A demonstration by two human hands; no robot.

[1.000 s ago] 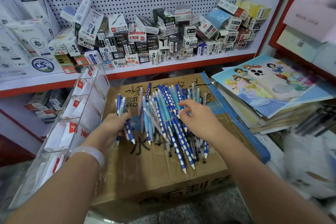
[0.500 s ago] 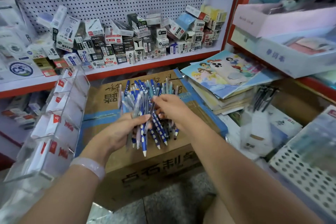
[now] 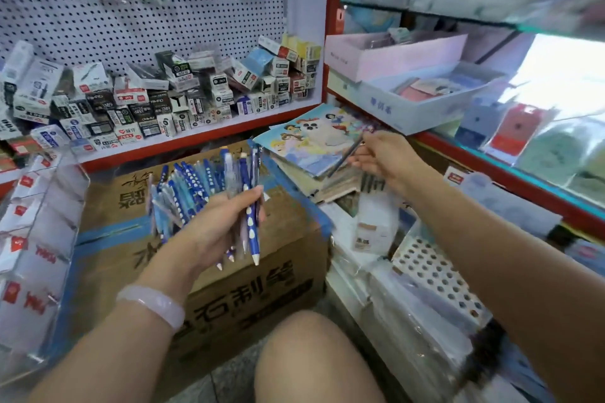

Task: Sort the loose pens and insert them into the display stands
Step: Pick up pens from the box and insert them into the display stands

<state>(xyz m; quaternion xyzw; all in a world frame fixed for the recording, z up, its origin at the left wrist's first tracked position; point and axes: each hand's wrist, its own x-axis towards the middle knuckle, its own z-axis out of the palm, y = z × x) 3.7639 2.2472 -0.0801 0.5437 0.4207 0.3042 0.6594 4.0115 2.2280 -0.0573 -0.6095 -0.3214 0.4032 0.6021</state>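
Observation:
My left hand [image 3: 216, 222] grips a thick bundle of blue pens [image 3: 203, 186] above the cardboard box [image 3: 229, 291], tips pointing down toward me. Off to the right, my right hand [image 3: 386, 157] pinches a single dark pen [image 3: 345, 155] over the stack of picture books [image 3: 304, 144]. A clear acrylic display stand [image 3: 36, 239] with red labels stands at the left edge, its pockets showing no pens. A white perforated pen holder [image 3: 435, 278] lies low on the right under plastic wrap.
A shelf of small pen boxes [image 3: 170, 101] runs along the pegboard behind. Open white and pink boxes [image 3: 409, 82] sit on the red-framed shelf at right. Several dark pens [image 3: 373, 183] lie below the books. My knee [image 3: 311, 360] is at the bottom centre.
The pens that lay on the box are now gathered in my left hand and lifted. My right hand has moved right with one dark pen, away from the bundle. The camera turned right.

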